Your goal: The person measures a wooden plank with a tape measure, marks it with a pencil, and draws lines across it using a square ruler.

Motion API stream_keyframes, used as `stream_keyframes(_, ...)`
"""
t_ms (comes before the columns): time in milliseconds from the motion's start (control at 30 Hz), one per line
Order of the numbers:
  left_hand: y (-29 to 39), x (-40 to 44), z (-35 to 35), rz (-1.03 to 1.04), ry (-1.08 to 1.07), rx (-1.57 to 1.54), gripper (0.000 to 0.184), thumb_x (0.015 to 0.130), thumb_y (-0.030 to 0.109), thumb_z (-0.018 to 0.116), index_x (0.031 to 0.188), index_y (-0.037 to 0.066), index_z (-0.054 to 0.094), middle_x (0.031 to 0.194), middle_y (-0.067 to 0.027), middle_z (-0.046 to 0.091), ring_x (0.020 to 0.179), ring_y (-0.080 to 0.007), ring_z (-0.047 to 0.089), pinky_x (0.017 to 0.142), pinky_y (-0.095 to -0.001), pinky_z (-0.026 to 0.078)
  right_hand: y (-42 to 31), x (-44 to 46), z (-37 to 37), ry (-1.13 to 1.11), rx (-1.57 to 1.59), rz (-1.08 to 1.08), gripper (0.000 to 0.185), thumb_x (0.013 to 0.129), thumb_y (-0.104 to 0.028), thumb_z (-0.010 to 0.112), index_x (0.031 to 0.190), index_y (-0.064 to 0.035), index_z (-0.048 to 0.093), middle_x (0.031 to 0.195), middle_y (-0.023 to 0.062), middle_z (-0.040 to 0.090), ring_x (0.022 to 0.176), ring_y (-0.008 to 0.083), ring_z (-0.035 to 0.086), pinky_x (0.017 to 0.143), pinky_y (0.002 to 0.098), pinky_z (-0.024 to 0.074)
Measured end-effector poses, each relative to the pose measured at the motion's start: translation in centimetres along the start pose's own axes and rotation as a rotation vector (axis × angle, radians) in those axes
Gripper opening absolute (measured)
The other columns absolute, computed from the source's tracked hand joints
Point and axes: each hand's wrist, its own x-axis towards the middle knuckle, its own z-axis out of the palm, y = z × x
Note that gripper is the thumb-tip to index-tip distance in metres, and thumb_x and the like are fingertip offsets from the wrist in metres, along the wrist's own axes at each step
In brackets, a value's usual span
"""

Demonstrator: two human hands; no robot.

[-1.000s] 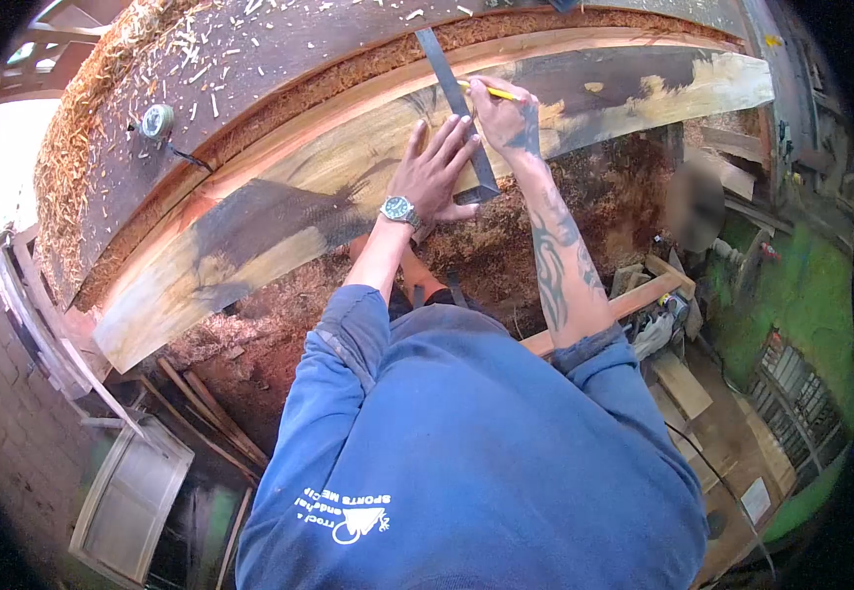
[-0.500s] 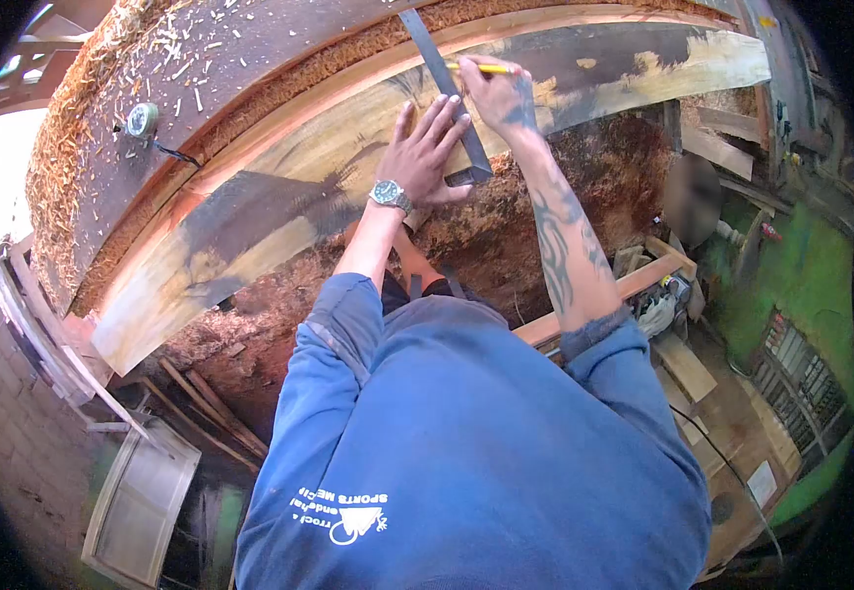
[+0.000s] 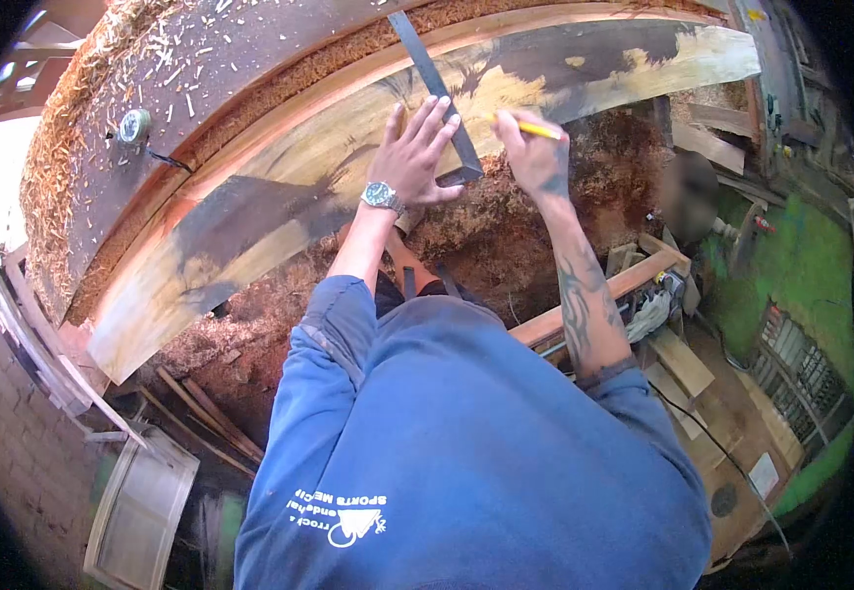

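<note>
A long pale board with dark patches runs along the curved edge of the workbench. Across the board lies a dark metal square, its short leg at the board's near edge. My left hand rests with spread fingers on the board, its fingertips touching the square's blade. To the right of the square, my right hand is closed round a yellow pencil near the board's near edge. The pencil is held nearly level.
A round gauge-like object sits on the bench top among wood shavings. Wooden offcuts lie at the right. A framed panel leans at lower left, and a cable crosses boards at lower right.
My right hand has moved with the pencil away from the square's blade, to the right and nearer my body. My left hand stays on the square, which appears slightly further left.
</note>
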Motion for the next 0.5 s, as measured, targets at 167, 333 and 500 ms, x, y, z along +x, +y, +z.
stream_keyframes(167,0.1,0.2,-0.5,0.006,0.0,-0.004,0.109,0.061,0.068,0.075,0.151,0.016,0.04,0.161,-0.008,0.031,0.151,-0.0236,0.027,0.123,-0.0551,0.013,0.0,7.1,6.2,0.144,0.121,-0.218,0.023,0.092,-0.023,0.066,0.098,-0.0028,0.076,0.089,0.012,0.076,0.08,0.0208,0.075,0.073,0.0318,0.0574)
stream_keyframes(333,0.1,0.2,-0.4,-0.006,-0.007,0.009,0.108,0.062,0.068,0.074,0.151,0.016,0.04,0.161,-0.0084,0.031,0.151,-0.0238,0.026,0.123,-0.055,0.013,1.2,7.7,7.4,0.053,0.09,-0.246,0.028,0.093,-0.025,0.064,0.104,-0.0023,0.075,0.095,0.0133,0.076,0.085,0.0219,0.074,0.076,0.0327,0.0567)
stream_keyframes(500,-0.1,0.0,0.1,-0.002,-0.004,-0.037,0.106,0.062,0.061,0.078,0.15,0.016,0.04,0.161,-0.0084,0.03,0.151,-0.0248,0.026,0.123,-0.0557,0.014,2.6,1.9,3.2,-0.07,-0.027,-0.124,0.024,0.091,-0.022,0.067,0.097,-0.0001,0.074,0.091,0.0148,0.075,0.08,0.0232,0.073,0.071,0.0337,0.0559)
